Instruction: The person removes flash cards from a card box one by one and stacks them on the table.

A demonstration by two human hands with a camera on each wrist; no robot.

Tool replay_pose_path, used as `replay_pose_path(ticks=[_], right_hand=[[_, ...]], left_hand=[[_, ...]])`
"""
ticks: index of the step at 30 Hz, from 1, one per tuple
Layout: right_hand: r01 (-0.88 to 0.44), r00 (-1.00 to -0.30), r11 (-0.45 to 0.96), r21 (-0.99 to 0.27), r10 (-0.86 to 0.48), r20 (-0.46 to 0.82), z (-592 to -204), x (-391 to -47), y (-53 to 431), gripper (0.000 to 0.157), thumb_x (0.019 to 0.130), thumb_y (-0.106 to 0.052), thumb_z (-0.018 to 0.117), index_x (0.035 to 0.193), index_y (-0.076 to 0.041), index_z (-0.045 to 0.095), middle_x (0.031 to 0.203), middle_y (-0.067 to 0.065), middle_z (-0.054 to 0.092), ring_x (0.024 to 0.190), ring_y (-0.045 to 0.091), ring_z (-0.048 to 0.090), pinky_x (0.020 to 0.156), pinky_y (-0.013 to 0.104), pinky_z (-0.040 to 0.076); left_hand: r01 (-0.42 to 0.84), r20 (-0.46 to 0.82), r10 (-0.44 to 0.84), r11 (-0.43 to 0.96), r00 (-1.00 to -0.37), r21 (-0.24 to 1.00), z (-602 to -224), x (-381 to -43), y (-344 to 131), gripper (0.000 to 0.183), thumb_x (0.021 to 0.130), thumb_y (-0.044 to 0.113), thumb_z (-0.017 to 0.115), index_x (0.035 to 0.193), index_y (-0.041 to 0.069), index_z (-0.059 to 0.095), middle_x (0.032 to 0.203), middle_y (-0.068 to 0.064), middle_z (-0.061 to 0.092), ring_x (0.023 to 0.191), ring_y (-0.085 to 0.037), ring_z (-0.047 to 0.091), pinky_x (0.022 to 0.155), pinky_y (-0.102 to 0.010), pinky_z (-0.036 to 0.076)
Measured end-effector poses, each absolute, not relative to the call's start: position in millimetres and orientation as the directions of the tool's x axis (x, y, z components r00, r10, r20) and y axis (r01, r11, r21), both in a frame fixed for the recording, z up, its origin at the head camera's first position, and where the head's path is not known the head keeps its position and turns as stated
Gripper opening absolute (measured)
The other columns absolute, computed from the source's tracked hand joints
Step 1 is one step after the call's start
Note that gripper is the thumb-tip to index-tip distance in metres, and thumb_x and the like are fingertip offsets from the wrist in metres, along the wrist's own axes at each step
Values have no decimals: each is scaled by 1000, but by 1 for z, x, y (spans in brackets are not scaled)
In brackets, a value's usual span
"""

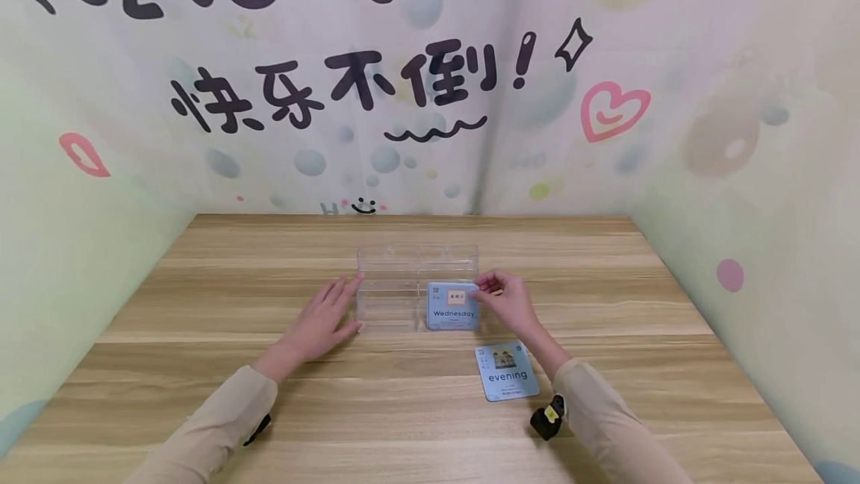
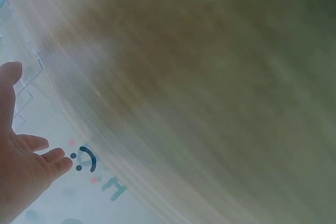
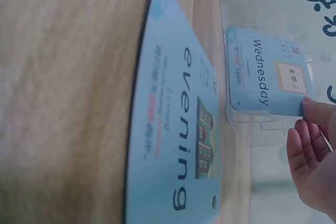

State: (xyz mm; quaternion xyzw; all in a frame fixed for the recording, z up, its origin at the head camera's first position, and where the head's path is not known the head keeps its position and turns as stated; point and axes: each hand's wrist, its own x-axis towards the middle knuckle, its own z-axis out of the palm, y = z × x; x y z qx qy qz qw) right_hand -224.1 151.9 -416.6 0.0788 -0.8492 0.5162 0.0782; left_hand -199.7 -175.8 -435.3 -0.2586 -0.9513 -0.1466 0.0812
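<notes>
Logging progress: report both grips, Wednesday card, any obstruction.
Right grip pinches Wednesday card at clear holder. Left grip at holder's left edge. Evening card in front; nothing visibly blocking.

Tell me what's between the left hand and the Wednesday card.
The left half of the clear holder lies between the left hand and the Wednesday card; no other card shows there. The head view shows this.

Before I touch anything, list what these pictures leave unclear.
Light blue square "Wednesday" card, head view: finest print too small.
Clear plastic rack, left wrist view: cut off by left edge.
Brown wooden tabletop, left wrist view: grain blurred.
Right hand, right wrist view: cut off by right edge.
</notes>
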Motion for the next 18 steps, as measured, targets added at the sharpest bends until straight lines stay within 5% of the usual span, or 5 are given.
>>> replay_pose_path(ticks=[18], right_hand=[[-290,-955,518,-804,-104,278,-412,-226,157,6,79,-5,69,83,0,66,79,11,67,71,16,58,65,21,48]], left_hand=[[511,224,465,825,-857,243,-434,-199,-175,80,87,32,60,147,11,12,143,-26,30,129,-44,30,105,-54,26]])
